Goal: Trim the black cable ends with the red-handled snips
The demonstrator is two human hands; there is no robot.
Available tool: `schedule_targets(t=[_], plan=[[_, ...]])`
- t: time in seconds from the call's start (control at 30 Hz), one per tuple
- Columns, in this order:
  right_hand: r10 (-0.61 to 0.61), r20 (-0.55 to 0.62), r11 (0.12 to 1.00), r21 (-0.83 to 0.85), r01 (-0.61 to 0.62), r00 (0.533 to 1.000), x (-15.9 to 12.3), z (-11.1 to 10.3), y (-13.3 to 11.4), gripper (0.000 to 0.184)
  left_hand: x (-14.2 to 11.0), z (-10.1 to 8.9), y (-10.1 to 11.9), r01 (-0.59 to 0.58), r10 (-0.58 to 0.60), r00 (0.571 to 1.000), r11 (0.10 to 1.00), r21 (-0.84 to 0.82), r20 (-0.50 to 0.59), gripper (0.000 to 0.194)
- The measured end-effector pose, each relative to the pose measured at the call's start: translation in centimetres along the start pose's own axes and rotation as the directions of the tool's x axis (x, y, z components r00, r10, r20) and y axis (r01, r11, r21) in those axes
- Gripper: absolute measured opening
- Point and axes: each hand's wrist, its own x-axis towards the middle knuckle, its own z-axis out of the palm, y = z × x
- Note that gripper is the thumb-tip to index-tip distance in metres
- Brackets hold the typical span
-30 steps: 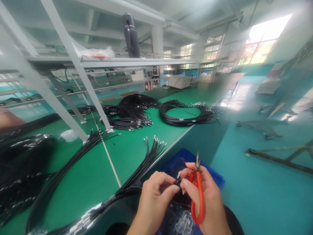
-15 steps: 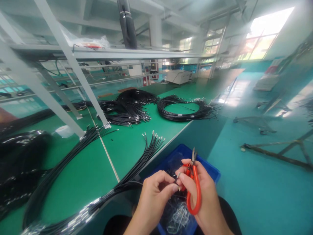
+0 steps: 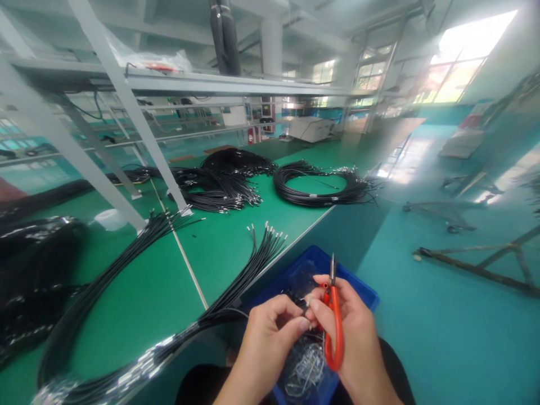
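Observation:
My right hand (image 3: pixel 352 320) is wrapped round a pair of red-handled scissors (image 3: pixel 336 337), their short metal blades pointing up and away. The blades look closed. The thumb and fingers of this hand also pinch a tiny pale piece (image 3: pixel 309 302). My left hand (image 3: pixel 270 334) meets the right one, its thumb and forefinger pinched on a small dark piece (image 3: pixel 302 310), mostly hidden by the fingers. Beneath both hands is a blue bin (image 3: pixel 367 292) with clear plastic bags and small wire-like metal parts (image 3: pixel 304 368) in it.
On the green table (image 3: pixel 223 253) to the left lie a plastic-wrapped bundle of black cables (image 3: pixel 143 360), a cable coil (image 3: pixel 312 199) and more cable piles (image 3: pixel 228 188). Shelf posts (image 3: pixel 156 146) rise from the tabletop. A wheeled metal frame (image 3: pixel 472 267) stands on the floor at right.
The scissors have turned slightly in my right hand, and their blades look narrower together. Both hands stay close together over the bin. The view has shifted a little.

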Motion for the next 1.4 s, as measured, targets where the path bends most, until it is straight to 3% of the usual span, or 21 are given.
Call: schedule_targets(t=[0.13, 0.3, 0.37, 0.6, 0.77, 0.87, 1.0, 1.2, 1.4], plan=[[0.011, 0.015, 0.998, 0.055, -0.012, 1.000, 0.1, -0.1, 0.2, 0.028, 0.0, 0.1, -0.1, 0.014, -0.014, 1.000, 1.000, -0.019, -0.003, 0.017], [0.221, 0.117, 0.914, 0.323, -0.248, 0.968, 0.1, -0.1, 1.2, 0.022, 0.0, -0.2, -0.5, -0.004, 0.024, 0.996, 0.971, -0.238, 0.082, 0.017], [0.260, 0.121, 0.884, 0.369, -0.286, 0.958, 0.0, 0.0, 1.5, 0.022, -0.1, -0.3, -0.9, -0.004, 0.034, 0.995, 0.955, -0.296, 0.097, 0.017], [0.188, 0.025, 0.946, 0.263, -0.188, 0.982, -0.5, 1.1, 0.6, 0.029, 0.1, -0.4, -1.5, -0.037, 0.069, 0.993, 0.950, -0.309, 0.095, 0.019], [0.203, 0.059, 0.945, 0.250, -0.211, 0.977, -1.0, 1.9, 0.5, 0.026, 0.0, 0.2, -0.6, -0.129, 0.116, 0.991, 0.969, -0.209, -0.074, 0.017], [0.197, 0.083, 0.944, 0.254, -0.212, 0.977, -1.1, 2.1, 0.5, 0.026, 0.0, 0.3, 0.0, -0.110, 0.075, 0.983, 0.969, -0.220, -0.165, 0.016], [0.191, 0.151, 0.927, 0.299, -0.229, 0.970, -0.8, 1.8, 0.5, 0.024, 0.3, -0.3, 0.5, -0.064, 0.034, 0.996, 0.923, -0.380, -0.084, 0.018], [0.188, 0.159, 0.939, 0.261, -0.225, 0.969, -0.5, 1.5, 0.9, 0.024, 0.6, -0.6, 0.7, -0.052, 0.037, 0.998, 0.888, -0.458, -0.042, 0.013], [0.200, 0.171, 0.931, 0.273, -0.242, 0.965, -0.6, 1.4, 0.8, 0.026, 0.6, -1.0, 0.8, 0.054, 0.030, 0.991, 0.801, -0.596, 0.130, 0.014]])
